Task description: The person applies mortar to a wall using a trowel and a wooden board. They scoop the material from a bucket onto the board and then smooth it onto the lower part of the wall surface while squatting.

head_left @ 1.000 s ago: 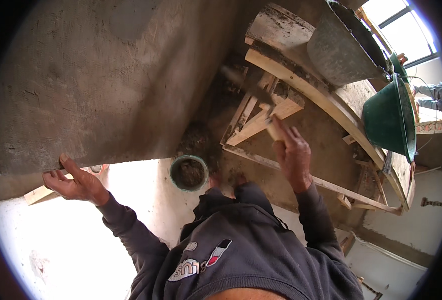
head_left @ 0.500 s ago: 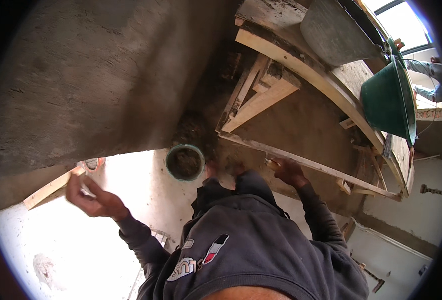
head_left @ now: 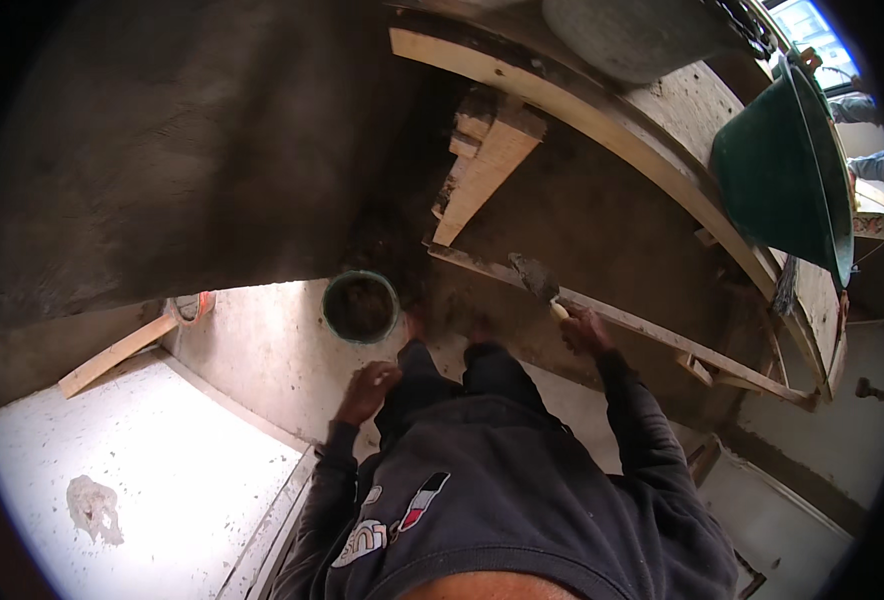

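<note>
My right hand (head_left: pixel 582 330) grips the pale handle of a trowel (head_left: pixel 534 278), its blade coated in grey mortar, over the wooden rail on my right. My left hand (head_left: pixel 370 385) is down beside my left trouser leg, fingers curled; whatever may be in them is hidden. A round green-rimmed bucket (head_left: pixel 360 306) holding dark grey material stands on the floor (head_left: pixel 277 370) by my bare feet. The rough, dark plastered surface (head_left: pixel 142 160) spreads across the upper left.
A curved wooden platform (head_left: pixel 682 180) on braces (head_left: pixel 487 165) carries a green bucket (head_left: pixel 767 175) and a grey tub (head_left: pixel 627 35). At left lie a plank (head_left: pixel 117 355) and speckled white surface (head_left: pixel 152 460). A person (head_left: pixel 872 160) is partly visible at far right.
My left hand has left the plastered surface's lower edge and dropped toward my legs. My right hand and trowel have come down from higher up. The view has shifted, raising the platform in frame.
</note>
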Demonstrator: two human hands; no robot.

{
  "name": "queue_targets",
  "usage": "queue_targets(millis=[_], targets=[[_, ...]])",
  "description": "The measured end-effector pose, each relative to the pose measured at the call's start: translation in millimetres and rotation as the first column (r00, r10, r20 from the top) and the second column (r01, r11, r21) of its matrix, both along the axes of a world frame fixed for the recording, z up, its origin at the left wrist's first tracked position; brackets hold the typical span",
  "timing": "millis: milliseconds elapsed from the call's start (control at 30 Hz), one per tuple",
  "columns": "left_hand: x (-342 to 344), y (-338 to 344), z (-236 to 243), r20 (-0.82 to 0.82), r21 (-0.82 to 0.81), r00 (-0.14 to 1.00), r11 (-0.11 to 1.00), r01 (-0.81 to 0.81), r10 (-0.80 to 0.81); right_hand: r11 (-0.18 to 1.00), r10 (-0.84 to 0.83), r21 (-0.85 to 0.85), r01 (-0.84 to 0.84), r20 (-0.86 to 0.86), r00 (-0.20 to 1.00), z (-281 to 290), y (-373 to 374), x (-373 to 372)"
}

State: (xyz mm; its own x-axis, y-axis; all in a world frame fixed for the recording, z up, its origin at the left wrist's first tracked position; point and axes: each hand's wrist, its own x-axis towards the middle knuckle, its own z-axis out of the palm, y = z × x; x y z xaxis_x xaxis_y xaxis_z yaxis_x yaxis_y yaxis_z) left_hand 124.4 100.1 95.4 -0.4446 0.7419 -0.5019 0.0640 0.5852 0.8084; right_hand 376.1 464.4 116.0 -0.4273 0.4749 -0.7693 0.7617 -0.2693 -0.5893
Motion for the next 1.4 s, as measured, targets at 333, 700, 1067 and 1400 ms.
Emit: queue_targets(millis=[333, 700, 1067, 1400], targets=[[80, 22, 34, -0.038, -0.04, 0.996, 0.996, -0.078, 0.077, 0.975, -0.197, -0.135, 0.175, -0.176, 0.964, -64, 21, 38], [75, -1, 3, 0.132, -0.203, 0.964, 0.959, -0.2, 0.229, 0.992, -0.096, 0.095, 0.088, 0.077, 0.992, -74, 17, 57], [60, -29, 1, 0.045, -0.174, 0.973, 0.961, -0.215, 0.225, 0.986, -0.045, 0.165, 0.015, 0.18, 0.983, -74, 5, 58], [47, -65, -22, -0.067, -0.197, 0.917, 0.896, -0.398, 0.393, 0.93, 0.13, 0.325, -0.173, 0.151, 0.98, -70, 26, 5]])
